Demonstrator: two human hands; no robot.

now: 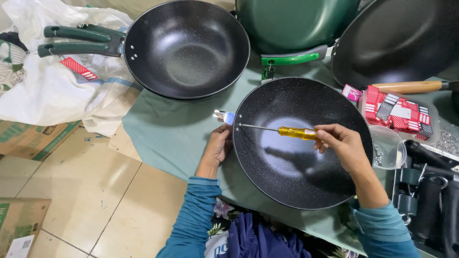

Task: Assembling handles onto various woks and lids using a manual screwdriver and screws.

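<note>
Head view, looking down onto a pale green cloth [167, 138] spread over a tiled floor [91, 191]. At centre, a round black speckled non-stick wok pan [296, 177], resting on the cloth just in front of the body. Left hand [217, 148] at the pan's left rim, grip closed around the rim just below a small shiny metal handle bracket [224, 116] that juts out from the pan's edge. Right hand [342, 143] over the pan's right half, grip pinched shut on the amber-yellow transparent handle of a slim screwdriver [287, 131]; thin metal shaft stretched leftward across the bowl, tip at the inner wall right beside the bracket. Both forearms in teal long sleeves. Further back on the left, a second black speckled pan with dark green handle [186, 48], partly lying on a white plastic sack [57, 91]. Behind the centre, a green pan turned with a bright green handle piece [291, 58] facing forward. At far right, another black pan [401, 40], a clear tub of red and white packets [399, 112], a wooden handle [411, 87], a clear plastic cup [389, 148] and black handle parts [430, 200].
</note>
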